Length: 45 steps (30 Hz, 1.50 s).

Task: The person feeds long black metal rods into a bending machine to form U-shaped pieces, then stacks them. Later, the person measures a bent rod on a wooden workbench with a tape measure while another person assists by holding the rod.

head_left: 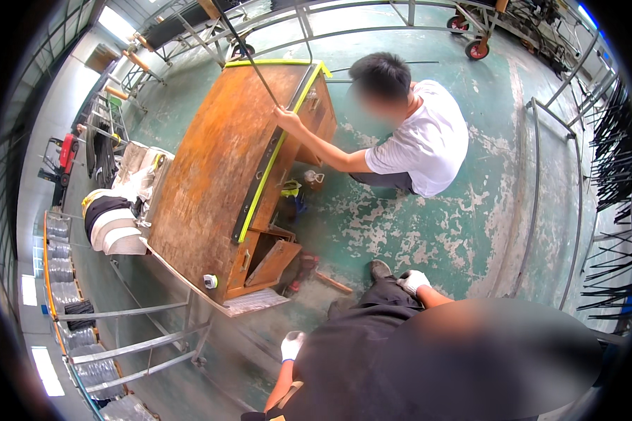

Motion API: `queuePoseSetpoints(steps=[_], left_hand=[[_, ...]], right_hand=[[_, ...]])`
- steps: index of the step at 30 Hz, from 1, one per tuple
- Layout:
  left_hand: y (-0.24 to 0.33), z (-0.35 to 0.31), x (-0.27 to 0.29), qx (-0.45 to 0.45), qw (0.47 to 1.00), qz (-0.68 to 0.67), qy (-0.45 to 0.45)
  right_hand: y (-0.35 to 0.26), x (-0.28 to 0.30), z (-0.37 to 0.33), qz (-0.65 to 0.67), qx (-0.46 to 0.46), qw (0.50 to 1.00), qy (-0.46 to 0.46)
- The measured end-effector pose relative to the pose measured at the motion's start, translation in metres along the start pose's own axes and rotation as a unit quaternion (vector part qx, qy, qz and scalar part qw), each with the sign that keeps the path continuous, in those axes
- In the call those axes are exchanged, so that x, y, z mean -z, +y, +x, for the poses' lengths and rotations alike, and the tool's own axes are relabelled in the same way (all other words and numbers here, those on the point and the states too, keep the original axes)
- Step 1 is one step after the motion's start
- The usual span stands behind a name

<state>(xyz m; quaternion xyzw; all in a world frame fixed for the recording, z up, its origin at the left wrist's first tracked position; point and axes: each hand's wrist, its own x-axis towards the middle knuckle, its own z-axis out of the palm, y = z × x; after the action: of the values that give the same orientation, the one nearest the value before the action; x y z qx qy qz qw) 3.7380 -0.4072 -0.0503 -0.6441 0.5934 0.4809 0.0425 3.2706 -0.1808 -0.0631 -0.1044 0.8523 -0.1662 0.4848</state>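
My left hand (293, 345), in a white glove, hangs beside my left leg, apart from the desk; how its fingers lie is too small to make out. My right hand (413, 282), also gloved in white, rests on my right knee with nothing visible in it. In front of me stands a worn wooden desk (211, 154). A black bar (260, 175) edged with yellow-green tape runs along its right side. Across the desk, a crouching person (432, 140) in a white T-shirt grips a long thin dark strip (249, 52) at the desk edge.
A small white tape measure (211, 281) lies on the desk's near corner. The desk's lower door (274, 264) hangs ajar. Rolls of white material (116, 224) sit at left. Metal racks (140, 344) and a frame with dark strips (614, 175) flank the green floor.
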Motion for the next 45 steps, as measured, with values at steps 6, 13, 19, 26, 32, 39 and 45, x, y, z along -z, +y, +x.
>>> queuePoseSetpoints(steps=[6, 13, 19, 26, 32, 39, 45], left_hand=[[-0.001, 0.004, -0.003, -0.017, 1.0, 0.001, 0.008], [-0.005, 0.005, -0.006, -0.018, 1.0, -0.008, 0.003], [-0.008, 0.007, -0.008, -0.01, 1.0, 0.009, 0.014], [-0.002, 0.003, -0.007, -0.015, 0.999, -0.045, -0.018], [0.005, -0.002, -0.006, -0.022, 0.999, -0.031, -0.019], [0.014, -0.002, -0.009, -0.019, 0.999, -0.014, -0.022], [0.018, -0.004, -0.012, -0.022, 0.999, 0.027, -0.024]], right_hand=[[0.001, 0.0, 0.0, -0.007, 0.004, 1.0, 0.002], [-0.003, 0.004, -0.003, -0.005, -0.002, 1.0, 0.002], [-0.006, 0.007, -0.005, -0.009, -0.004, 1.0, -0.001], [0.002, 0.002, 0.004, -0.019, 0.005, 1.0, 0.005], [0.006, 0.001, 0.002, -0.01, 0.005, 1.0, 0.007], [0.014, 0.003, 0.005, -0.008, 0.002, 1.0, 0.004], [0.017, 0.008, 0.004, -0.011, 0.001, 1.0, 0.006]])
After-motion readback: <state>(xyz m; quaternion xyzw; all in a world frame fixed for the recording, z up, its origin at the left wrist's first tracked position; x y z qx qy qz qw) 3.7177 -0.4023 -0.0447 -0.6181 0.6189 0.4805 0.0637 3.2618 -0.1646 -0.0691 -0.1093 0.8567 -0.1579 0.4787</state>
